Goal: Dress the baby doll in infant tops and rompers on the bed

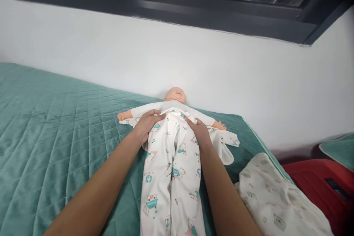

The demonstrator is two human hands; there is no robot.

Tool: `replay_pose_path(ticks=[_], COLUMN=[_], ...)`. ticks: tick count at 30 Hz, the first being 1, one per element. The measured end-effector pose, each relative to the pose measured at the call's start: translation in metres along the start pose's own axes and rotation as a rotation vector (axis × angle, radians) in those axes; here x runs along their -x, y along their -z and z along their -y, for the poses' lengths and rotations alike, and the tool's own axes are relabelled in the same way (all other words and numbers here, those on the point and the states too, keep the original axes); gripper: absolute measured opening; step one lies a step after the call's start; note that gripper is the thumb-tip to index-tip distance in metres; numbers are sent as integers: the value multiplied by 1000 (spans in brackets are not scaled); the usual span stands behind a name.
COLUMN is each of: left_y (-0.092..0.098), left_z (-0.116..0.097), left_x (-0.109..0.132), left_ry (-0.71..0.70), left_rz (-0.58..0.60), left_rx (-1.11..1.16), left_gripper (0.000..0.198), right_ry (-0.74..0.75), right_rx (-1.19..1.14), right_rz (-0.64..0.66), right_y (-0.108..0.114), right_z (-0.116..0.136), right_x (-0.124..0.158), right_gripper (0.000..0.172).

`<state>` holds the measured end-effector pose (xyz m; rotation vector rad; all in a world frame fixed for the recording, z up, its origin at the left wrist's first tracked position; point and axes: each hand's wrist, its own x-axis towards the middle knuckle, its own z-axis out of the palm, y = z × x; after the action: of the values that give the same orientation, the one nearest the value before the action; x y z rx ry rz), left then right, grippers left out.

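A baby doll [175,95] lies on its back, arms stretched out to both sides, head close to the wall. It wears a plain white long-sleeved top [146,109]. White baby pants [173,162] with a teal and pink cartoon print cover its lower body, the legs running toward me. My left hand [146,125] is closed on the left side of the waistband, thumb on top. On the other side, my right hand [200,132] grips the waistband likewise. Beneath the doll, a printed baby jacket [228,139] lies spread, partly hidden.
A green quilted cover [69,129] lies under everything. To the right is a crumpled white printed cloth [268,188], with a red plastic object [312,177] beyond the bed's edge. The white wall [155,55] and dark window frame [207,13] stand behind.
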<state>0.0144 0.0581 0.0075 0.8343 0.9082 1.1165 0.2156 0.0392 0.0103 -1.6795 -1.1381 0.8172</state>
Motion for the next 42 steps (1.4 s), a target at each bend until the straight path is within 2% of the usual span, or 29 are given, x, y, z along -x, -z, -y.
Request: replay_pose_path(ticks=[5,7,12,17,23,28,32,37,42], left_y=[-3,-3,2,4,0,2,9,18,23], left_z=[1,2,2,-1,5,12,15,24,32], left_x=[5,5,2,0,5,10,13,26,46], left_ry=[-77,-89,-55,-32,-60,-204,-328,-480,-593], left_rz=[-69,-51,48,34,-59,-158,-234,-331,-305], left_rx=[-44,-50,-33,-44,-18,-223,-478,-597,-641], left_gripper=[51,52,42,39,37,28,26,21,17], right_ry=[91,146,302,258,342,282,258,230,237], right_rx=[69,96,143,187,112,-14,20,104,115], right_rz=[-55,-86,-305,-235,-318,-319,-371,-392,-367], right_y=[-1,-1,-4,-6,-7,-8,-8,-8,-7], right_z=[-2,-4,-7,-7,-10,-9,-6,-7,-11], right_x=[3,2,0,4,13,22,27,23,18], right_gripper=[44,42,34,34,26,22,31,35,31])
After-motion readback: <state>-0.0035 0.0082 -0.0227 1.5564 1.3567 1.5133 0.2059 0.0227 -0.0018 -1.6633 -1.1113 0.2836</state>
